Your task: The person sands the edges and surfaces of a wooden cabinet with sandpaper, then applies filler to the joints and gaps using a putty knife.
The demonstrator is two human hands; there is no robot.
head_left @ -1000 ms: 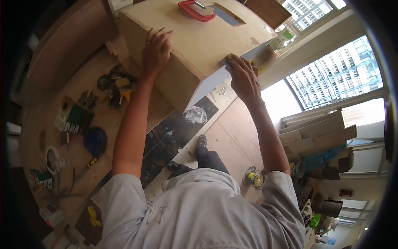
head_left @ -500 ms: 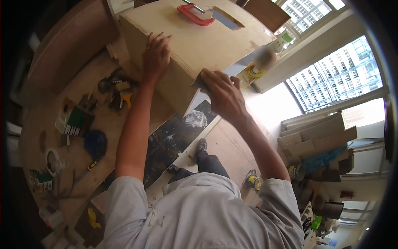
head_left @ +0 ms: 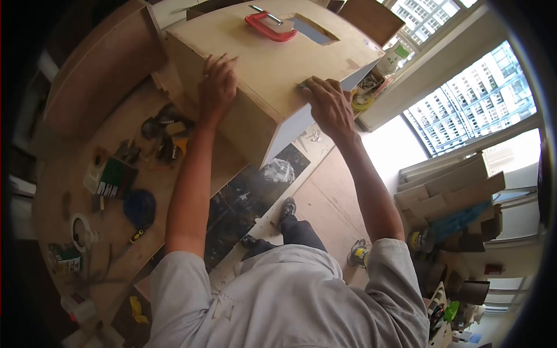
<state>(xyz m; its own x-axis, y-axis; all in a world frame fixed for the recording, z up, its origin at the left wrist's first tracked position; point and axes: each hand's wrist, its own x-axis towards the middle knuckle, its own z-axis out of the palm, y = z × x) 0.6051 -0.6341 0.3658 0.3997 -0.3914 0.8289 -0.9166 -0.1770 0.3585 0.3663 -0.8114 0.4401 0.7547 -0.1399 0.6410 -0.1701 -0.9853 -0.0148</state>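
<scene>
Head view, looking down over a grey-shirted torso. Large pale plywood box [head_left: 278, 64] on a cluttered workbench [head_left: 116, 139], tilted, smooth top face, rectangular cutout near the far end, red clamp [head_left: 264, 26] beside that cutout. Left hand [head_left: 217, 87] flat on the box's near left edge, fingers spread, gripping nothing. Right hand [head_left: 328, 104] pressed on the box's right edge, fingers curled over a small dark pad, possibly sandpaper [head_left: 306, 85]; too small to tell for sure. Hands well apart, bare wood between them. Tools, tape rolls and a green packet [head_left: 110, 177] crowding the bench left of the box. Open floor right of the bench, stacked boards [head_left: 449, 191] farther right by the windows.
</scene>
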